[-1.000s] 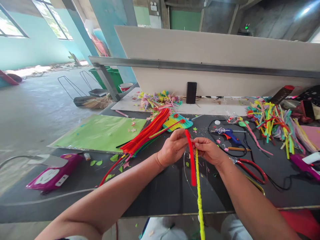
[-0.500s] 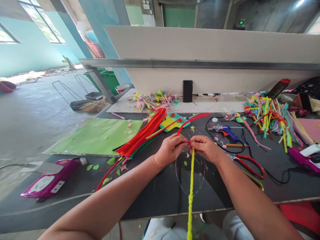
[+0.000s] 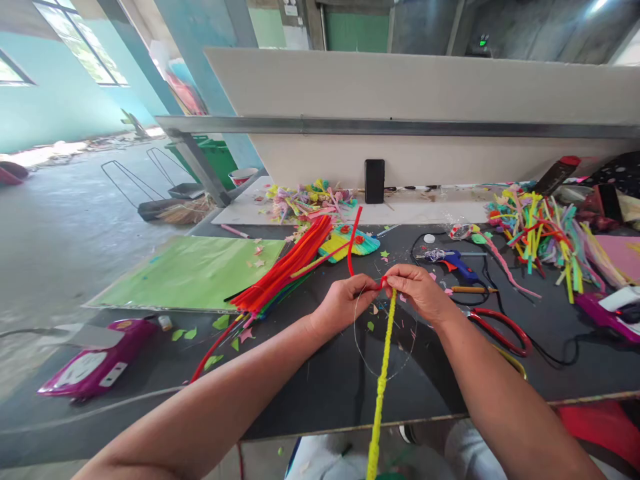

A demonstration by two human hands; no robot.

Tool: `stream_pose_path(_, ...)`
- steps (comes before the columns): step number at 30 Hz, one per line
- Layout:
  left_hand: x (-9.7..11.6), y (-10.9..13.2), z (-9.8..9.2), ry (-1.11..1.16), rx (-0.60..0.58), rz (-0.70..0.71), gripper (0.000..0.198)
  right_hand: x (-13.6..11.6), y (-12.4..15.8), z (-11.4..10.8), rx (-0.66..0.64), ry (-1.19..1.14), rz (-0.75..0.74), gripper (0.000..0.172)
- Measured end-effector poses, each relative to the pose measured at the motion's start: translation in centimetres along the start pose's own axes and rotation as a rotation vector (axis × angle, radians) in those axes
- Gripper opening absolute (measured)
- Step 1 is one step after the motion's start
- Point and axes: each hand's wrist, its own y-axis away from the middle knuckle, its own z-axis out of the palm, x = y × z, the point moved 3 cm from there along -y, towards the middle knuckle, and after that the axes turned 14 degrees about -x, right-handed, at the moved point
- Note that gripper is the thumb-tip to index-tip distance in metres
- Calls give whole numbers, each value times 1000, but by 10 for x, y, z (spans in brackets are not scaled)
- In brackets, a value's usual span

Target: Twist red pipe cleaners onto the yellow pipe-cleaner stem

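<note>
Over the middle of the table, my left hand (image 3: 350, 301) pinches a red pipe cleaner (image 3: 355, 237), whose free end sticks up behind the fingers. My right hand (image 3: 413, 288) is closed at the other end of it, where the red curls round the top of a yellow fuzzy strand (image 3: 386, 360). This yellow strand hangs down past the table's front edge. A thin wire loop hangs below both hands. Beyond my left hand lie a bundle of red pipe cleaners (image 3: 290, 263) and a yellow and turquoise fuzzy piece (image 3: 353, 241).
A blue glue gun (image 3: 457, 265) with a black cord and red-handled scissors (image 3: 501, 331) lie to the right. Colourful pipe-cleaner scraps (image 3: 540, 230) are heaped farther back. A green sheet (image 3: 190, 272) and a purple device (image 3: 100, 360) lie left. A phone (image 3: 375, 181) stands at the back.
The red pipe cleaner's free end has swung from leaning right to nearly upright. The yellow strand's top and my right hand have shifted slightly right.
</note>
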Motion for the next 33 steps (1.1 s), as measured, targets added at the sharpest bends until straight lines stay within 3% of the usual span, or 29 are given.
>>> stream_pose_path(3, -1, 2, 7, 287, -111, -111, 27, 0, 2, -5, 27, 65, -7, 16)
stream_pose_path(6, -3, 3, 10, 505, -151, -168, 30, 0, 3, -9, 65, 147, -5, 16)
stream_pose_path(15, -11, 2, 21, 733, -293, -239, 32, 1, 1, -5, 75, 207, -17, 13)
stream_pose_path(19, -7, 3, -2, 598, -480, -313, 47, 3, 1, -10, 33, 113, 14, 13)
stream_pose_path(20, -5, 3, -13, 570, -468, -312, 49, 3, 1, -11, 31, 94, 23, 12)
stream_pose_path(22, 0, 3, -32, 484, -357, -284, 48, 4, 2, -13, 22, 81, 56, 13)
stream_pose_path(25, 9, 2, -50, 202, -28, -168, 40, 5, 1, -12, -24, 93, 114, 14)
stream_pose_path(27, 18, 4, -48, -83, 92, 19, 30, 5, 0, -10, -43, 98, 132, 15)
stream_pose_path(30, 28, 7, -27, -488, 1, 286, 24, 6, -1, -9, -56, 96, 143, 18)
stream_pose_path(33, 27, 8, -12, -722, -84, 338, 26, 10, -2, -7, -85, 69, 149, 21)
